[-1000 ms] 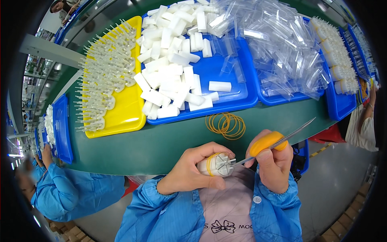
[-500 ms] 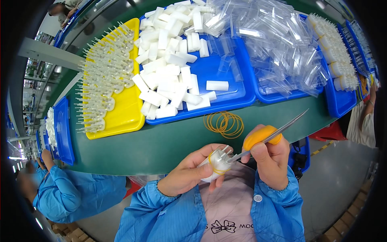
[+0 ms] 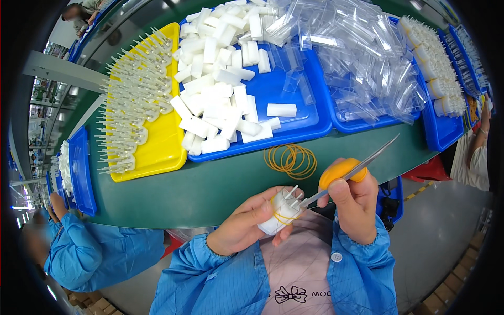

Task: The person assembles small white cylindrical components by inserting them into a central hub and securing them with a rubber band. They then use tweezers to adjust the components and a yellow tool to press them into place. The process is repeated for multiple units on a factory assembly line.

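Observation:
My left hand (image 3: 245,222) is closed round a white cylindrical part (image 3: 276,222), tilted, with thin white pins sticking out of its upper end. A yellow rubber band (image 3: 285,217) circles it, and what looks like a clear plastic sleeve surrounds the base of the pins. My right hand (image 3: 354,202) grips a slim pointed metal tool with an orange grip (image 3: 341,172), resembling tweezers. One end of the tool points down at the pins, close to the part's rim; whether it touches cannot be made out. Its long grey end rises to the upper right.
On the green table (image 3: 220,184), loose rubber bands (image 3: 290,161) lie ahead of my hands. Beyond are a yellow tray (image 3: 165,152) of pinned white parts, a blue tray (image 3: 315,123) of white blocks and another of clear plastic pieces (image 3: 367,63). A person in blue (image 3: 105,252) sits at left.
The white part has turned slightly, so its pins stand more upright and apart. The tool's lower tip has shifted a little up and right, away from the pins.

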Tool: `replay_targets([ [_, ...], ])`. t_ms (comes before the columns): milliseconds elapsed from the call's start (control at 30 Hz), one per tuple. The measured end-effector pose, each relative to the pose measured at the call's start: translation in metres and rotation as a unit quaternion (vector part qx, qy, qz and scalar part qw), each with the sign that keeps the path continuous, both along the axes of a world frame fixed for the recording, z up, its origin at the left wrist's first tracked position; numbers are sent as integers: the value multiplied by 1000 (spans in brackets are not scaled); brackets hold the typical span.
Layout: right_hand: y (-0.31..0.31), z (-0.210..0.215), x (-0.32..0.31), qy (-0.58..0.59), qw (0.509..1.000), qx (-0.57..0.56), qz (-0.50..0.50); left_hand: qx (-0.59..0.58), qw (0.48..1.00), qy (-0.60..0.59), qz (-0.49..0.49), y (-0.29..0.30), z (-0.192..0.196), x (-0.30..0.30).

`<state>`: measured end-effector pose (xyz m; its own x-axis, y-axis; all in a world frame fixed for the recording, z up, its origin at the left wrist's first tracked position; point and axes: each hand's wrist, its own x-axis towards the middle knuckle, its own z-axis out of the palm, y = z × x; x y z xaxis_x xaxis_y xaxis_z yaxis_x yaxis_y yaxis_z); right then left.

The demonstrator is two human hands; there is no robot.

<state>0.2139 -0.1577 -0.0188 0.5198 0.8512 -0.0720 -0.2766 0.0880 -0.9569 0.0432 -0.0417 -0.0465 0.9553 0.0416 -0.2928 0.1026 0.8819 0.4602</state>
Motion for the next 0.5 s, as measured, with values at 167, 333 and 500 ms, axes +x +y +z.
replay_targets([
  [167, 1, -3, -4, 47, 998, -9, 29, -6, 999, 38, 14, -4, 3, 4],
  [333, 1, 0, -6, -1, 999, 9, 38, -22, 998, 52, -18, -3, 9, 5],
  [500, 6, 4, -9, -164, 986, 24, 31, -208, 977, -36, -44, -8, -14, 2],
])
